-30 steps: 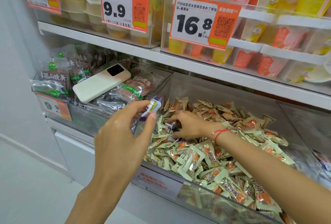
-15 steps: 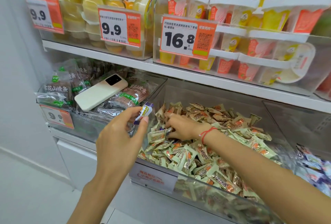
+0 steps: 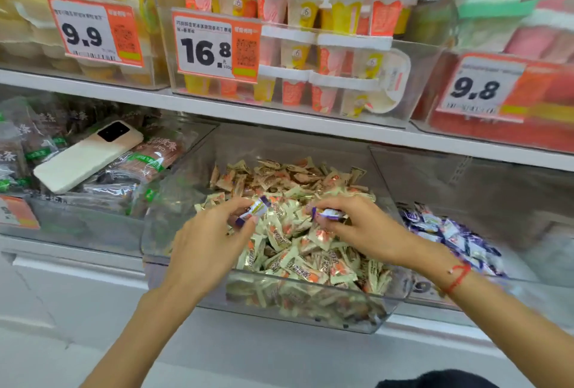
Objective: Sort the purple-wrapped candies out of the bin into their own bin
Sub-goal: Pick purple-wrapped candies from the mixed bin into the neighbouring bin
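Purple candy point(image 3: 253, 211) pinched in left hand point(image 3: 208, 243), another point(image 3: 330, 213) in right hand point(image 3: 363, 229); purple bin point(image 3: 528, 276) sits right, nearer the right hand.

Reading "9.9" on the left orange price tag point(image 3: 95, 31), "16.8" on the middle price tag point(image 3: 216, 46), "9.8" on the right price tag point(image 3: 484, 89); smaller print illegible.

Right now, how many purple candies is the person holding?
2: one purple candy pinched by the left hand, another in the right hand; more may be hidden.
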